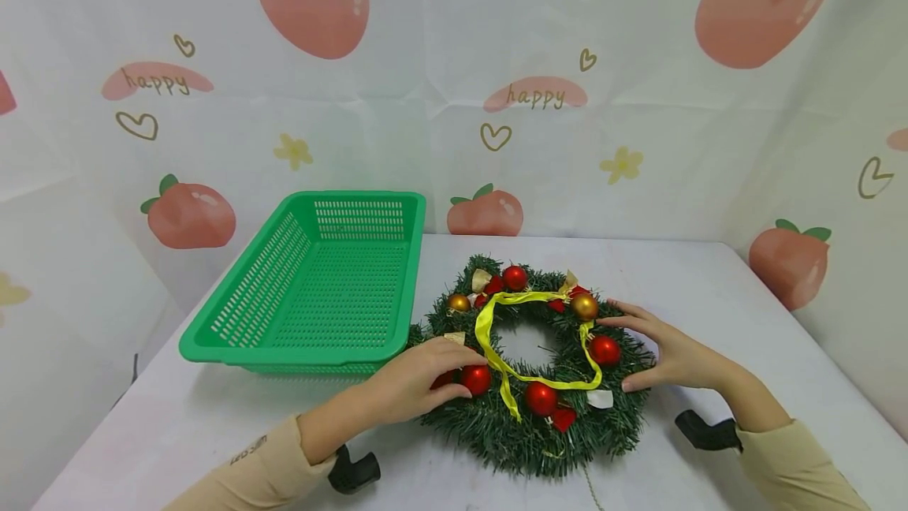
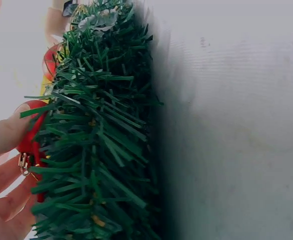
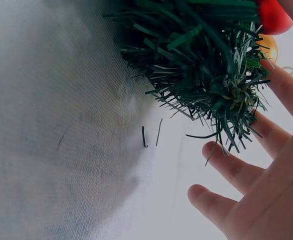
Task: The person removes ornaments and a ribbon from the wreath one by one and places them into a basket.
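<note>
On the table lies a green tinsel wreath [image 1: 489, 440] trimmed with red and gold balls, small bows and a yellow ribbon [image 1: 485, 328]. My left hand [image 1: 418, 385] is at its left side, thumb and fingers about a red ball [image 1: 476, 379]. In the left wrist view the thumb presses that red ball [image 2: 34, 105], with the other fingers below it. My right hand [image 1: 677, 353] rests at the wreath's right edge with its fingers spread. The right wrist view shows those fingers [image 3: 234, 167] beside the tinsel, near a gold ball [image 3: 268, 48].
A green plastic basket [image 1: 301, 355] with slotted walls stands left of the wreath, close to its edge. A thin cord [image 1: 592, 487] trails from the wreath's front. Loose tinsel strands [image 3: 144, 136] lie on the white table by the right hand. A printed cloth [image 1: 426, 101] hangs behind.
</note>
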Motion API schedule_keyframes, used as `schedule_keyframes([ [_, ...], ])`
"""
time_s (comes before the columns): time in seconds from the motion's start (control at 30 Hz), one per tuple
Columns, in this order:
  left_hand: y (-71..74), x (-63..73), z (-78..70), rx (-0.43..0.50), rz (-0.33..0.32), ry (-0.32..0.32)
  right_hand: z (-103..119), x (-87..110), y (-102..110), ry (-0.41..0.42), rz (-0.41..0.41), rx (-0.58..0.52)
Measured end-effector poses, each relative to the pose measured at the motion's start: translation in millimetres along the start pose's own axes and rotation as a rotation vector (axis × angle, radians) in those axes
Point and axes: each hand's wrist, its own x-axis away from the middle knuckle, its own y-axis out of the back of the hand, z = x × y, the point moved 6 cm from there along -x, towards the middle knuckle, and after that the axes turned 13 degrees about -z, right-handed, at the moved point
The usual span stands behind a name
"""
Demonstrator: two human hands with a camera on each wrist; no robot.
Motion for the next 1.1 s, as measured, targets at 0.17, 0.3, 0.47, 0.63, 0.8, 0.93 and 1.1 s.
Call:
schedule_keyframes([
  [0.17, 8.5, -0.6, -5.7, -0.002, -0.059, -0.049, 0.7, -0.4, 0.8, 0.003, -0.004, -0.007],
  [0.3, 19.2, -1.0, -10.7, 0.033, -0.084, -0.072, 1.0, -0.8, 1.1, 0.008, -0.006, -0.004],
  [0.47, 37.6, -3.4, -13.4, 0.08, -0.115, -0.06, 1.0, -0.5, 1.3, 0.008, -0.008, 0.005],
  [0.63, 54.4, -6.2, -12.0, 0.109, -0.138, -0.035, 1.7, -0.4, 1.4, -0.002, -0.009, 0.013],
  [0.8, 68.1, -8.7, -10.9, 0.124, -0.171, -0.041, 3.1, -0.7, 1.6, -0.011, -0.008, 0.015],
  [0.93, 75.6, -9.4, -8.0, 0.141, -0.198, -0.034, 3.0, -0.6, 1.4, -0.014, -0.004, 0.013],
  [1.1, 84.5, -9.9, -2.3, 0.141, -0.221, -0.008, 2.3, -0.5, 0.7, -0.012, -0.004, 0.008],
])
